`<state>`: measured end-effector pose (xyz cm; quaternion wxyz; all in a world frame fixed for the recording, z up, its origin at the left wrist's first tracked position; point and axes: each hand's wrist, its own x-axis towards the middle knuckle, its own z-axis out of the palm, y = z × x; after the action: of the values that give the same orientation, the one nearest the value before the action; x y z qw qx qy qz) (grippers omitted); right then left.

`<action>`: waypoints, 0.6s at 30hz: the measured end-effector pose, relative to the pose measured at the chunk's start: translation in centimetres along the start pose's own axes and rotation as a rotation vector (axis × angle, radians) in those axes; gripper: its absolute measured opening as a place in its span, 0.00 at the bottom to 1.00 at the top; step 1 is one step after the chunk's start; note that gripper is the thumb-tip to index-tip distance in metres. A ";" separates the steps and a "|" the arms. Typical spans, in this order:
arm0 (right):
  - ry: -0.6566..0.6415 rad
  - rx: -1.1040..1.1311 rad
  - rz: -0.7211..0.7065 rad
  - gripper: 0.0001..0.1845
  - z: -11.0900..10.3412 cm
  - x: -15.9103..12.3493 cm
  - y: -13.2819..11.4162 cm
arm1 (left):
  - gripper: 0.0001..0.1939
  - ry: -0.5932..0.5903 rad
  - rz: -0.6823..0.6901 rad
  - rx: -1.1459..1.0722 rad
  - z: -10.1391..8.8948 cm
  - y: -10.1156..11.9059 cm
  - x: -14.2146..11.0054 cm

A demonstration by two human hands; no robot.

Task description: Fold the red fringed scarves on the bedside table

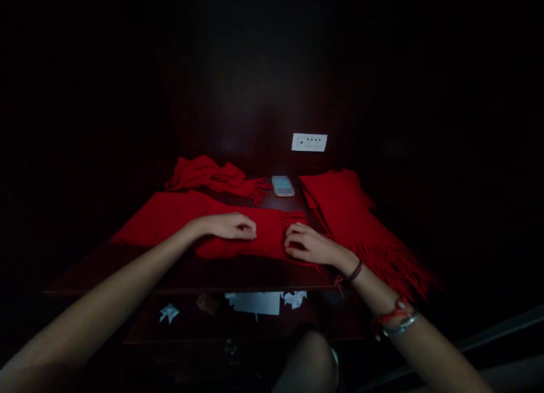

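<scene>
A red scarf (pixel 263 232) lies laid out across the dark table, its fringe at the right end. My left hand (pixel 232 225) is over the middle of this scarf, fingers curled in toward the thumb; whether cloth is caught between them does not show. At the fringed end is my right hand (pixel 312 244), with thumb and fingers bent but apart and the fingertips at the fringe. Another red scarf (pixel 340 203), folded with long fringe, lies to the right. Behind the laid-out one is a crumpled red scarf (pixel 208 172).
A phone-like flat object (pixel 283 186), blurred, lies at the back below a white wall socket (pixel 309 142). The dark table edge (pixel 191 291) runs in front. A lower shelf (pixel 148 330) holds papers (pixel 257 303) and crumpled tissues (pixel 169 313). My knee (pixel 312 359) is below.
</scene>
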<state>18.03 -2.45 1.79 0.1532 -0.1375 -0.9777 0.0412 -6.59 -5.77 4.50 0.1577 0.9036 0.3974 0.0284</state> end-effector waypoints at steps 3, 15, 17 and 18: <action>0.058 -0.043 0.032 0.08 -0.3 1.7 1.2 | 0.20 0.291 -0.174 0.070 0.7 -0.9 3.1; -0.271 -0.062 0.038 0.04 -2.7 -1.4 5.1 | 0.39 0.047 -0.426 0.109 4.4 -2.4 5.0; -0.158 -0.048 0.065 0.05 -3.6 -0.3 4.9 | 0.41 0.032 -0.422 0.096 4.2 -2.5 5.1; -0.076 -0.054 0.075 0.05 -3.6 0.6 4.7 | 0.42 0.027 -0.420 0.093 4.2 -2.5 5.1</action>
<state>19.78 2.36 4.77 0.1104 -0.1763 -0.9778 0.0259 -4.09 -1.59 -0.62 0.1130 0.8066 0.5801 -0.0112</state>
